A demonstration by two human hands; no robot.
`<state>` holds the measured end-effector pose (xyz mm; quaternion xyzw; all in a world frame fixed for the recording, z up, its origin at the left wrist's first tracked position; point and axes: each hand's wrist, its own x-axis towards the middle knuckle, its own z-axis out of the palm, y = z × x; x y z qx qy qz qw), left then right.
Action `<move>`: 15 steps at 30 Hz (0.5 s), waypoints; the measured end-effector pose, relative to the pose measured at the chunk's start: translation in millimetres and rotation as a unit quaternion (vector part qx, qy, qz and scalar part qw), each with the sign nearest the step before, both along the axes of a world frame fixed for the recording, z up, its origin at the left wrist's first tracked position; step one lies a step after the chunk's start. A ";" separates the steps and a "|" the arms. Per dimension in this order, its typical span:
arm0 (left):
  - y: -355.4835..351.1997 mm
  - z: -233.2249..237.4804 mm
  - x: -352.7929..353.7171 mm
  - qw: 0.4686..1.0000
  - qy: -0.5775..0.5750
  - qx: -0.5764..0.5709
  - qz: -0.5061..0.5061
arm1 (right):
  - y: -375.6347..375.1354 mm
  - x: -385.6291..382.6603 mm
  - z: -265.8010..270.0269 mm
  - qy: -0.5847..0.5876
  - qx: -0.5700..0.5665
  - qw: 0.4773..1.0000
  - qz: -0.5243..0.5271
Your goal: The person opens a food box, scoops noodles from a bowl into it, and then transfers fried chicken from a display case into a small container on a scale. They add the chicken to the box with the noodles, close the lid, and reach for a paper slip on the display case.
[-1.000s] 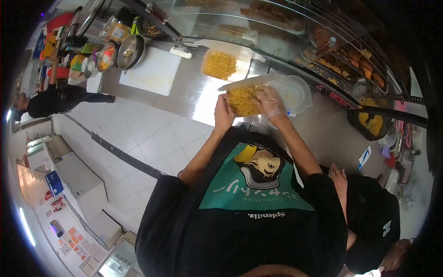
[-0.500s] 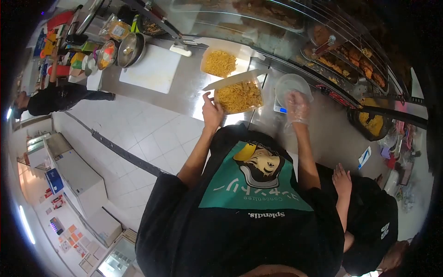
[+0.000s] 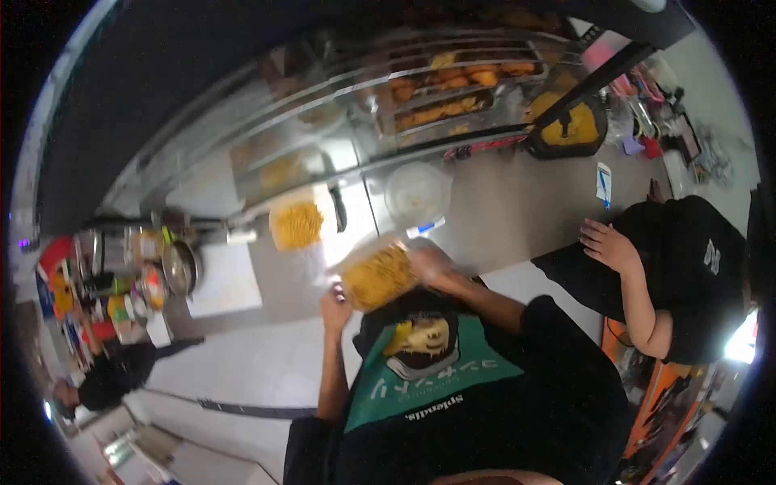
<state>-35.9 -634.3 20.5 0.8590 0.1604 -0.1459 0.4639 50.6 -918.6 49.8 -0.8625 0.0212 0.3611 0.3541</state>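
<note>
A clear plastic container full of yellow noodles (image 3: 377, 276) is held in front of my chest, above the steel counter's (image 3: 517, 202) edge. My left hand (image 3: 335, 307) grips its lower left side. My right hand (image 3: 431, 264), in a thin clear glove, holds its right side. The picture is blurred by motion, so whether the lid is down is unclear. A second open container of noodles (image 3: 298, 224) sits on the counter just beyond. A clear round tub (image 3: 417, 194) stands on a small scale to the right.
A glass food display (image 3: 420, 97) with trays of fried food runs behind the counter. A dark pot with yellow food (image 3: 568, 125) is at the right. Another person's hand (image 3: 608, 245) rests on the counter edge to my right. Pans and a white board (image 3: 226, 279) lie left.
The view has swung sharply. My right hand left the round tub and came back onto the noodle container, which both hands now hold closer to my chest.
</note>
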 end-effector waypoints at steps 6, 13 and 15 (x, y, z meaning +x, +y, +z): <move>-116.0 34.4 35.7 0.949 0.031 -0.255 -0.185 | -158.6 -59.9 -27.8 -0.175 -0.212 0.958 -0.087; -136.1 29.0 41.7 0.933 0.070 -0.093 -0.341 | -308.0 -60.0 -49.0 -0.349 -0.273 0.850 -0.286; -129.7 18.0 40.6 0.928 0.054 -0.087 -0.358 | -290.9 -53.8 -5.8 -0.450 -0.286 0.745 -0.401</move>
